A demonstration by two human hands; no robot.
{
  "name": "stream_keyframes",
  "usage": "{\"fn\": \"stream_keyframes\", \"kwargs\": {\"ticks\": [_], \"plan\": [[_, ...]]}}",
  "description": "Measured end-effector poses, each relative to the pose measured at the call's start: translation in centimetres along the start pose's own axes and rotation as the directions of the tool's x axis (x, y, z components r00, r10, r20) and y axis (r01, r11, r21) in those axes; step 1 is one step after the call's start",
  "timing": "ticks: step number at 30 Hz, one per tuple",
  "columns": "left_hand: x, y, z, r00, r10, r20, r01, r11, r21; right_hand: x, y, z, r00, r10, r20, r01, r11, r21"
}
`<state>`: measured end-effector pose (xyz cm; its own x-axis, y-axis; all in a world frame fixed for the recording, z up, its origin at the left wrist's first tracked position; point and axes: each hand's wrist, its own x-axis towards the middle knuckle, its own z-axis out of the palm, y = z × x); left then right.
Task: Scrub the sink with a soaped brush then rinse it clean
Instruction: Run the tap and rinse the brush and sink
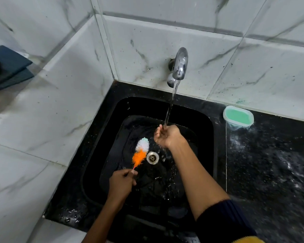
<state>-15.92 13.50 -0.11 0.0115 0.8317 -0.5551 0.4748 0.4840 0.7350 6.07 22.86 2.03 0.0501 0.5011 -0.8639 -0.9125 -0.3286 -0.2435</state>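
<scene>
Gripping bristly brush (141, 151) over glossy black sink (204, 123).

The left hand (120, 183) gripped the brush (140, 152) handle, bristles just beyond its fingers beside the drain (152, 157) in the black sink (205, 123). Tap (180, 64) water struck the cupped right hand's (167, 136) fingers.

Home kitchen or wash corner. Black sink (207, 130) sunk in black speckled granite counter (270, 163), set into corner. White marble-look wall tiles (165, 41), grimy, dark specks and grout lines. Chrome wall tap (180, 64) running water into sink. Metal drain (152, 157) in basin floor. Tub of green soap (238, 117) on counter by wall. Domestic fittings, household scale.
</scene>
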Motion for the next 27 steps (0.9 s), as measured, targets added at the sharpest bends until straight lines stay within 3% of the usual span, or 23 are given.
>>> {"fn": "stream_keyframes", "kwargs": {"ticks": [6,12,15,22,27], "plan": [[-0.2,-0.1,-0.6,1.0,-0.007,-0.009,0.007,1.0,-0.01,0.3,-1.9,1.9,0.997,-0.027,0.075,0.021,0.997,0.071],[-0.2,-0.4,-1.2,1.0,-0.012,-0.018,0.012,1.0,-0.017,0.7,-8.2,3.6,0.935,-0.354,0.002,0.344,0.909,0.234],[-0.2,-0.6,-1.3,1.0,-0.017,-0.02,0.016,1.0,-0.021,0.1,-10.4,3.9,0.906,-0.424,0.004,0.414,0.886,0.208],[-0.3,-0.9,-1.5,1.0,-0.018,-0.022,0.017,0.999,-0.036,-0.7,-5.4,2.0,0.975,-0.219,0.027,0.221,0.966,-0.133],[-0.5,-0.4,-1.9,0.999,-0.016,-0.03,0.015,0.999,-0.035,1.0,-1.4,1.0,0.994,-0.108,0.021,0.109,0.993,-0.05]]}}
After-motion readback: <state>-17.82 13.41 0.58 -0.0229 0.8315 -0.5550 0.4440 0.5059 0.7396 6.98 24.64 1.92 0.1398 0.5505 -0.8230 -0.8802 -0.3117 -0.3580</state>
